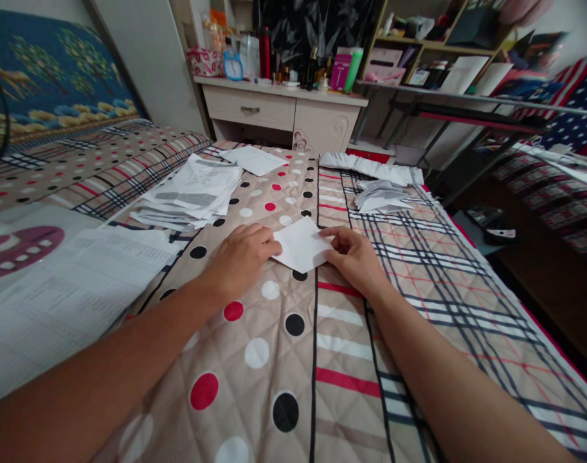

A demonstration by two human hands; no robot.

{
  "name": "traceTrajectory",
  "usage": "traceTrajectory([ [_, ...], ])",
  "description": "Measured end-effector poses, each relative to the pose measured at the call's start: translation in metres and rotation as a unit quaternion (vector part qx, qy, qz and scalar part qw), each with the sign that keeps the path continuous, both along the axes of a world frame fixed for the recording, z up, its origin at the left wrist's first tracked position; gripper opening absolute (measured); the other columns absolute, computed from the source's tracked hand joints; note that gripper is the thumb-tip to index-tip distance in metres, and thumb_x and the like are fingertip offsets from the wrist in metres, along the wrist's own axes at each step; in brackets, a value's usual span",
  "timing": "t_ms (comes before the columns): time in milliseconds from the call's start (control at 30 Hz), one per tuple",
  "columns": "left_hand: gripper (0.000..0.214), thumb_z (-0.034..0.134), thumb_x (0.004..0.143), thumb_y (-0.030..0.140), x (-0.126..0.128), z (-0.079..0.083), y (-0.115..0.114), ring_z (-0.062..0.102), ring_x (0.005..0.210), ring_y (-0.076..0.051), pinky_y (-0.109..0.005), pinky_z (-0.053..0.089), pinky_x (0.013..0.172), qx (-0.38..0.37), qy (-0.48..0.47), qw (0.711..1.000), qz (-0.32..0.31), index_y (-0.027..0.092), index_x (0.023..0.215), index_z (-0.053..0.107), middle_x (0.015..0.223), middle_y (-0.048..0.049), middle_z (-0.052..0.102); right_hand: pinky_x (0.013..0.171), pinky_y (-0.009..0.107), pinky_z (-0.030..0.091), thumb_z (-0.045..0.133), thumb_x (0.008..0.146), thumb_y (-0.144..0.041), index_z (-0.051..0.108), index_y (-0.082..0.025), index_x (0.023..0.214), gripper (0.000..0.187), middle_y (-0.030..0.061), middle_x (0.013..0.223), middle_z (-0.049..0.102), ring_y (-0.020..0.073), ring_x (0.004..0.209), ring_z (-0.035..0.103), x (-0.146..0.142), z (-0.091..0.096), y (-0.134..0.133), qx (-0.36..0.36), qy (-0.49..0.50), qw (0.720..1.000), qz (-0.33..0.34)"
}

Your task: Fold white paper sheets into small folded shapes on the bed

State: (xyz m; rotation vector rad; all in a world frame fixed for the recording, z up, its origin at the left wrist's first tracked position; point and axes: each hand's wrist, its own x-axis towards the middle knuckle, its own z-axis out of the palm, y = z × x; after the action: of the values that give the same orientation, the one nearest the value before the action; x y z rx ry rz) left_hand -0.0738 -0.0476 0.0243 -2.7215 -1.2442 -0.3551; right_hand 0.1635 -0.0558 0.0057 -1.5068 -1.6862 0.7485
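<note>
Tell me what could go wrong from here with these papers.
The white paper is at the fingers of the left hand and right hand; uneven pressure might crease it. It is also over a soft quilted bedspread, so pressing on it may leave crooked folds. The stack of printed sheets has uneven edges and could slide apart if bumped.
</note>
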Motion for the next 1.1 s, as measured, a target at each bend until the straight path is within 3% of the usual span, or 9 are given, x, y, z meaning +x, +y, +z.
traceTrajectory([
  [167, 0.032, 0.045, 0.082, -0.001, -0.015, -0.022, 0.031, 0.06, 0.094, -0.02, -0.033, 0.049, 0.085, -0.031, -0.142, 0.989, -0.03, 0.016, 0.085, 0.071, 0.092, -0.0073, 0.067, 0.052, 0.022, 0.034, 0.057, 0.072, -0.014, 0.071, -0.018, 0.091, 0.024, -0.003, 0.063, 0.055, 0.0094, 0.055, 0.046, -0.013, 0.012, -0.021, -0.075, -0.018, 0.984, 0.161],
  [267, 0.032, 0.047, 0.077, -0.004, -0.021, -0.032, 0.041, 0.065, 0.091, -0.017, -0.032, 0.051, 0.087, -0.052, -0.242, 0.968, -0.044, 0.017, 0.078, 0.071, 0.093, -0.005, 0.07, 0.054, 0.021, 0.037, 0.059, 0.071, -0.01, 0.067, -0.019, 0.107, 0.037, -0.0031, 0.069, 0.057, 0.0091, 0.058, 0.05, -0.018, 0.016, -0.029, -0.094, 0.014, 0.958, 0.27],
  [333, 0.031, 0.049, 0.075, -0.003, -0.023, -0.036, 0.043, 0.067, 0.091, -0.017, -0.032, 0.052, 0.088, -0.059, -0.286, 0.955, -0.048, 0.017, 0.077, 0.072, 0.095, -0.0052, 0.072, 0.054, 0.021, 0.039, 0.061, 0.072, -0.01, 0.062, -0.019, 0.118, 0.046, -0.0026, 0.073, 0.058, 0.0096, 0.06, 0.052, -0.017, 0.014, -0.028, -0.077, 0.028, 0.958, 0.273],
  [433, 0.029, 0.051, 0.076, -0.001, -0.023, -0.037, 0.041, 0.069, 0.091, -0.017, -0.032, 0.053, 0.088, -0.068, -0.321, 0.943, -0.05, 0.017, 0.077, 0.074, 0.097, -0.0062, 0.074, 0.056, 0.024, 0.042, 0.064, 0.075, -0.012, 0.061, -0.022, 0.122, 0.048, -0.0009, 0.077, 0.057, 0.0117, 0.062, 0.051, -0.011, 0.009, -0.022, 0.038, -0.055, 0.981, 0.181],
  [533, 0.028, 0.053, 0.076, -0.001, -0.019, -0.035, 0.037, 0.07, 0.09, -0.017, -0.032, 0.054, 0.088, -0.083, -0.343, 0.934, -0.051, 0.017, 0.076, 0.074, 0.095, -0.0052, 0.074, 0.072, 0.034, 0.047, 0.067, 0.074, -0.011, 0.071, -0.028, 0.112, 0.042, 0.0066, 0.101, 0.059, 0.0207, 0.087, 0.056, -0.007, 0.011, -0.019, 0.206, -0.206, 0.952, 0.094],
  [700, 0.031, 0.052, 0.075, -0.004, -0.011, -0.035, 0.034, 0.069, 0.091, -0.015, -0.029, 0.053, 0.089, -0.101, -0.339, 0.931, -0.094, 0.018, 0.079, 0.075, 0.097, -0.0049, 0.074, 0.103, 0.053, 0.033, 0.071, 0.074, -0.014, 0.077, -0.032, 0.093, 0.027, 0.0039, 0.138, 0.05, 0.0349, 0.129, 0.038, -0.013, 0.022, -0.023, 0.328, -0.309, 0.876, 0.169],
  [833, 0.037, 0.049, 0.073, -0.006, -0.012, -0.033, 0.031, 0.067, 0.094, -0.016, -0.03, 0.052, 0.088, -0.097, -0.292, 0.944, -0.117, 0.018, 0.081, 0.076, 0.103, -0.006, 0.072, 0.101, 0.048, 0.036, 0.064, 0.08, -0.011, 0.075, -0.028, 0.096, 0.025, 0.0044, 0.114, 0.067, 0.0261, 0.111, 0.054, -0.016, 0.021, -0.023, 0.298, -0.304, 0.861, 0.28],
  [1000, 0.031, 0.058, 0.072, 0.0, -0.012, -0.016, 0.013, 0.061, 0.096, -0.021, -0.037, 0.048, 0.088, -0.07, -0.2, 0.972, -0.099, 0.018, 0.088, 0.077, 0.096, -0.0064, 0.07, 0.085, 0.035, 0.047, 0.059, 0.07, 0.001, 0.073, -0.023, 0.105, 0.045, 0.0064, 0.11, 0.067, 0.0215, 0.099, 0.06, -0.012, 0.01, -0.022, 0.209, -0.218, 0.896, 0.326],
  [1100, 0.009, 0.069, 0.076, 0.016, -0.008, -0.009, 0.005, 0.061, 0.08, -0.016, -0.03, 0.048, 0.075, -0.175, -0.221, 0.955, -0.091, 0.018, 0.082, 0.076, 0.087, -0.0046, 0.068, 0.089, 0.035, 0.048, 0.061, 0.071, 0.0, 0.074, -0.024, 0.106, 0.044, 0.0068, 0.112, 0.066, 0.0214, 0.104, 0.06, -0.009, 0.007, -0.02, 0.169, -0.138, 0.916, 0.337],
])
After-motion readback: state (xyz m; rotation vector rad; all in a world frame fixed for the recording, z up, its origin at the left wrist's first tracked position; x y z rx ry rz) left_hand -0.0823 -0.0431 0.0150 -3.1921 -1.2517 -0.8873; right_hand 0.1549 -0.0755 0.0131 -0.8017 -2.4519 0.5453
